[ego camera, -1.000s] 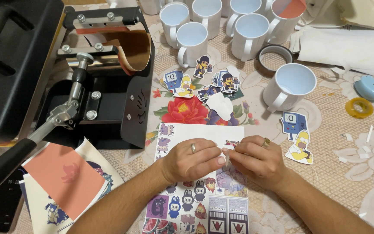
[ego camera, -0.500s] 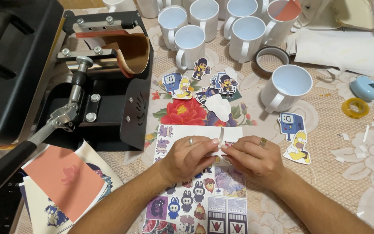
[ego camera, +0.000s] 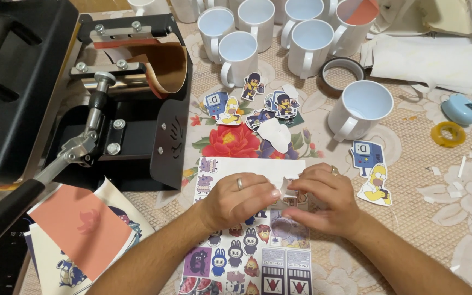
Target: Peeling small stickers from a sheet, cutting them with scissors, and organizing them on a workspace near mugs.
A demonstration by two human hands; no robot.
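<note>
So both hands are down on the printed sticker sheet (ego camera: 247, 240), which lies flat on the counter (ego camera: 421, 229) just in front of the black mug press (ego camera: 83, 104). Left hand (ego camera: 236, 199) has its grip pressed together on a small white cutout (ego camera: 289, 188), and the right hand (ego camera: 320, 199) is pinching the same piece from the other side, fingertips of both hands touching it. Count-wise: seven white mugs (ego camera: 236, 52) in view, six bunched up right of the press and one lone mug (ego camera: 364, 106) further right, next to a dark tape ring (ego camera: 341, 68). Roughly seven loose cartoon cutouts (ego camera: 258, 106) are scattered between the press and that lone mug, plus two more cutouts (ego camera: 371, 169) further right of the sheet. One yellow tape roll (ego camera: 448, 133) and one blue tape dispenser (ego camera: 461, 108) are well off to the right of the press, with a stack of white paper (ego camera: 432, 57) behind them. The counter has a beige lace cloth with a red flower print (ego camera: 227, 141) just right of the press. The mugs look glossy ceramic, the press is matte black metal with a brown curved pad, and a salmon paper square (ego camera: 80, 226) sits in front of it
</note>
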